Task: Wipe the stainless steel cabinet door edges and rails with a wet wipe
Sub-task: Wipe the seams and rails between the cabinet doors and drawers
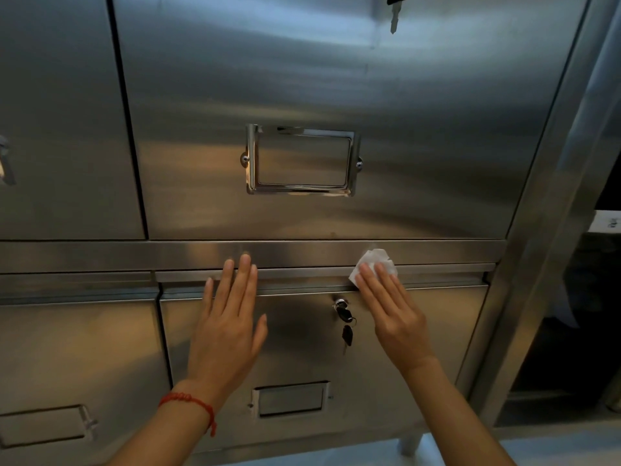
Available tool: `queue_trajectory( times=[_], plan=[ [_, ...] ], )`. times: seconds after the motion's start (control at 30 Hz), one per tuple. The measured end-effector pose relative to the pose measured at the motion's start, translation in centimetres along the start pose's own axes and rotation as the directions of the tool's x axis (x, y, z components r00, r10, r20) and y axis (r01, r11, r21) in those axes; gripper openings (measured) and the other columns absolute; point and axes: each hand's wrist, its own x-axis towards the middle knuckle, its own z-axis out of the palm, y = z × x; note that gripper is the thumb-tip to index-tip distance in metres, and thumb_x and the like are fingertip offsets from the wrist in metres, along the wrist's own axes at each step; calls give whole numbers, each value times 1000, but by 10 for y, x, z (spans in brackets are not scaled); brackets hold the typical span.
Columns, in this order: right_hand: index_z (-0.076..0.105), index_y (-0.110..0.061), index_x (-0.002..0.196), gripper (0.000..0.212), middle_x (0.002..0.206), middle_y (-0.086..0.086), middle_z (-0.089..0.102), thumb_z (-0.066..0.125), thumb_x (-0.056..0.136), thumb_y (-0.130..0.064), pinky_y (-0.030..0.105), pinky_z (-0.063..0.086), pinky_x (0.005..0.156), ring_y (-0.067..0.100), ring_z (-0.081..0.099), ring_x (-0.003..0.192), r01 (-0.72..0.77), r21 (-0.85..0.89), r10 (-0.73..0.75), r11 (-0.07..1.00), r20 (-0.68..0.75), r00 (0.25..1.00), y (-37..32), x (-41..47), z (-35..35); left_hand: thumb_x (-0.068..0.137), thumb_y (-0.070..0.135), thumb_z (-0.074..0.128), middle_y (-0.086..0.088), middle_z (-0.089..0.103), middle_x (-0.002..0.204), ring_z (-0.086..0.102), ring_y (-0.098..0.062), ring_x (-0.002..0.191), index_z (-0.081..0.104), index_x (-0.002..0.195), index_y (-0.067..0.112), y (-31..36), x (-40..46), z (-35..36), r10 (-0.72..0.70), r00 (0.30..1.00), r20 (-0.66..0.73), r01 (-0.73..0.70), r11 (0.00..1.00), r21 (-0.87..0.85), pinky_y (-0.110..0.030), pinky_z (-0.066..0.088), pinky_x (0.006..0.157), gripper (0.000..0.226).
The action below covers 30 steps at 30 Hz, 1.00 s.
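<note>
Brushed steel furniture fills the view, with a dim gap at the right.

A tall steel upright post (551, 210) runs down the right side, and beyond it lies a dark recess (591, 314) where shapes are too shadowed to tell; a small white label (608, 223) shows at its upper edge. Warm light falls as soft orange patches across the metal, beside cooler bluish reflections higher up. Along the bottom edge a pale, glossy floor (336, 454) shows, with a steel leg (410, 443) standing on it.

Brushed steel door (336, 79), soft white wipe (376, 260)
</note>
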Motion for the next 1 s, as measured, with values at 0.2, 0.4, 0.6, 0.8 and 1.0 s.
queue_trajectory(
  times=[0.2, 0.4, 0.6, 0.8, 1.0],
  plan=[
    [56, 0, 126, 41, 136, 15, 49, 24, 101, 4, 44, 42, 104, 32, 47, 126, 13, 1, -13, 1000, -7, 1000, 2, 0, 3, 84, 31, 36, -18, 27, 148, 21, -30, 138, 36, 138, -4, 1, 0, 0, -3, 1000, -4, 3, 1000, 9, -46, 16, 111, 64],
    [52, 0, 128, 38, 135, 17, 51, 26, 100, 5, 44, 39, 105, 33, 48, 126, -40, 0, 40, 999, -20, 999, -3, -4, 6, 85, 31, 35, -17, 25, 149, 20, -29, 138, 34, 139, -2, -2, 0, 1, 9, 1000, 3, -9, 1000, 15, -44, 12, 113, 64],
    [53, 0, 128, 39, 137, 15, 48, 26, 100, 5, 43, 39, 106, 32, 47, 127, -42, -9, 42, 999, -12, 999, 5, -8, 3, 84, 31, 35, -17, 26, 149, 20, -29, 138, 35, 138, -3, -2, 0, 0, 15, 1000, 9, -15, 1000, 19, -45, 15, 112, 64],
    [56, 2, 125, 37, 133, 17, 52, 36, 93, 8, 42, 38, 106, 33, 49, 124, -84, -21, 83, 996, -46, 995, -7, -4, 6, 84, 31, 36, -17, 26, 149, 20, -29, 138, 34, 139, -3, -3, 0, -1, 20, 1000, 21, -20, 1000, 23, -44, 13, 112, 65],
    [54, 0, 126, 36, 134, 16, 50, 34, 96, 6, 42, 38, 107, 30, 45, 127, -112, -41, 111, 993, -24, 994, 10, -15, 1, 84, 32, 35, -16, 24, 149, 18, -28, 139, 32, 140, -2, -4, 0, -2, 16, 999, 34, -16, 1000, 22, -43, 11, 113, 66]
  ],
)
